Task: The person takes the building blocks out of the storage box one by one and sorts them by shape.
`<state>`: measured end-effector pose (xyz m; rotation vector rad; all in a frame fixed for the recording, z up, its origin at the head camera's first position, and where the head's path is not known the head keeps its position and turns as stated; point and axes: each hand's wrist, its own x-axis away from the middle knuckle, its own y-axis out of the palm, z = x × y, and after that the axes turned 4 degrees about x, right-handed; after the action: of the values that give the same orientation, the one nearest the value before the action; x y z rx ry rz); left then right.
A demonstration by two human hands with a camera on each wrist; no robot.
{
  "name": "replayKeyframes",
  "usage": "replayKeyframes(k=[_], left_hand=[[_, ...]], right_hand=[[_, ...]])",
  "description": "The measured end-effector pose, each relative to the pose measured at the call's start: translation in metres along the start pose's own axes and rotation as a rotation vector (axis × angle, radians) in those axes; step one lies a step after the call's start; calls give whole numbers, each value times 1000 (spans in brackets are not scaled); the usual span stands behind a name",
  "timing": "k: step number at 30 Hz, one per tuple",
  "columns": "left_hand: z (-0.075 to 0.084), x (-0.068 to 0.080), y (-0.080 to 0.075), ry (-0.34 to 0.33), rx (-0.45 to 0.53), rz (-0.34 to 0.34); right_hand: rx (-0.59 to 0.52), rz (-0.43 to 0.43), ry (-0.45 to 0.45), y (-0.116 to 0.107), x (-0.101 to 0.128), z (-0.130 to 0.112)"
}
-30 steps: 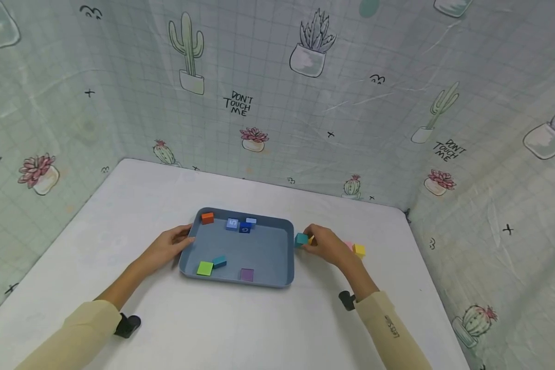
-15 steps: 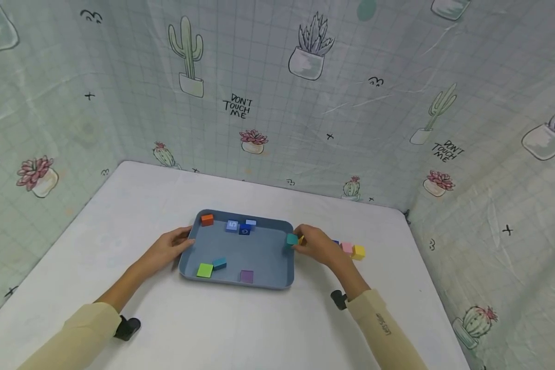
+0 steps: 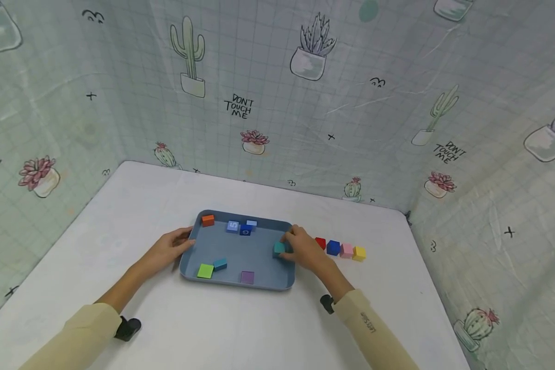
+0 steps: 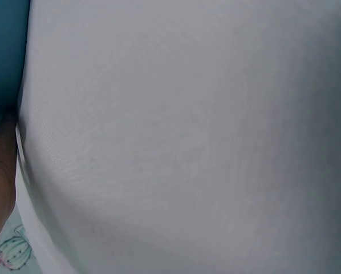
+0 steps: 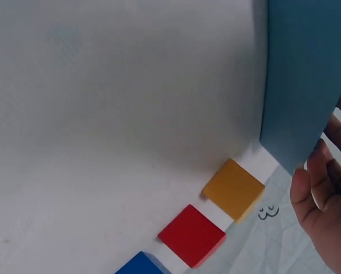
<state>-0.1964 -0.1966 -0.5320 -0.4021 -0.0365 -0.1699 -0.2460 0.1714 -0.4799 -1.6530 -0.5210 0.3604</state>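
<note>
Moved since earlier frames: right hand with teal block, from table beside tray to inside right rim. Pinching block. Left hand steadying left rim, fingers relaxed. Best set flat before letting go.

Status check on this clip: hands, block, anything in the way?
Right hand holds teal block inside tray. Left hand rests on tray's left rim. Nothing blocking.

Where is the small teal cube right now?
In the head view, the small teal cube is inside the blue-grey tray near its right wall, pinched by the right hand.
</note>
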Motion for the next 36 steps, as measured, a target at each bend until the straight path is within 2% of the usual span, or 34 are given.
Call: replayKeyframes(k=[11, 13, 16, 18, 21, 27, 31, 36], left_hand=[[4, 0, -1, 12, -4, -3], [4, 0, -1, 12, -5, -3], [5, 0, -1, 4, -4, -5], [5, 0, -1, 1, -6, -8], [5, 1, 0, -5, -13, -7], [6, 1, 0, -16, -10, -10], [6, 1, 0, -23, 0, -11], [7, 1, -1, -28, -8, -12]], right_hand=[[169, 101, -93, 6, -1, -4], [174, 127, -112, 7, -1, -7], [138, 140, -185, 8, 1, -15], [95, 105, -261, 10, 2, -22], [42, -1, -346, 11, 3, -33], [61, -194, -397, 13, 1, -48], [42, -242, -427, 14, 1, -54], [32, -259, -461, 16, 1, -58]])
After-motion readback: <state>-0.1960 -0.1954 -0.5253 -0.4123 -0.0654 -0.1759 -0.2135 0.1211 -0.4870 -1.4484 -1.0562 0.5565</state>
